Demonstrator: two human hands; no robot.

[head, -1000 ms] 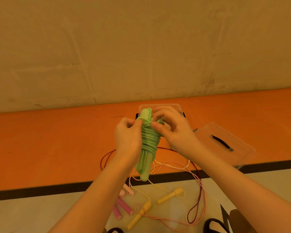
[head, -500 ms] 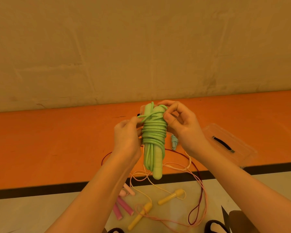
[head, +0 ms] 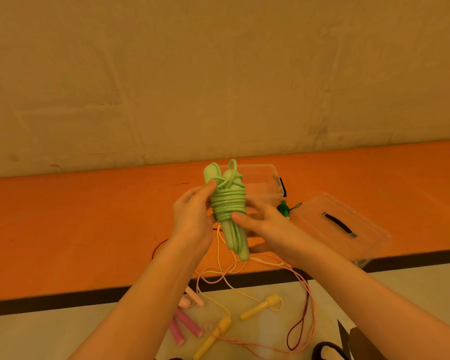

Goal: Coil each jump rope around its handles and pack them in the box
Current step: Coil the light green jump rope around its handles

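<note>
The green jump rope (head: 227, 206) is now fully coiled around its two handles, with the cord end tucked at the top of the bundle and a small loop standing above it; half a second ago the right fingers were pinching that top section, so the tie-off step appears complete. The bundle is held upright in the air above the orange tabletop (head: 76, 224), directly in front of the clear box (head: 265, 183). The left hand (head: 191, 216) grips the bundle from its side, thumb pressed near the upper handle end. The right hand (head: 266, 224) has dropped from the top of the bundle to the lower coils, where its fingers lie fairly straight and apart, touching the wraps rather than clamping them. The bundle has also tilted slightly, top toward the left. Judgement: this rope is ready for transfer into the box. The box lid (head: 340, 224) lies on the tabletop right of the box, with a dark green handle (head: 283, 209) between them. Below the tabletop edge, the yellow rope (head: 260, 306) and pink handles (head: 186, 326) remain uncoiled on the floor (head: 50, 333).
</note>
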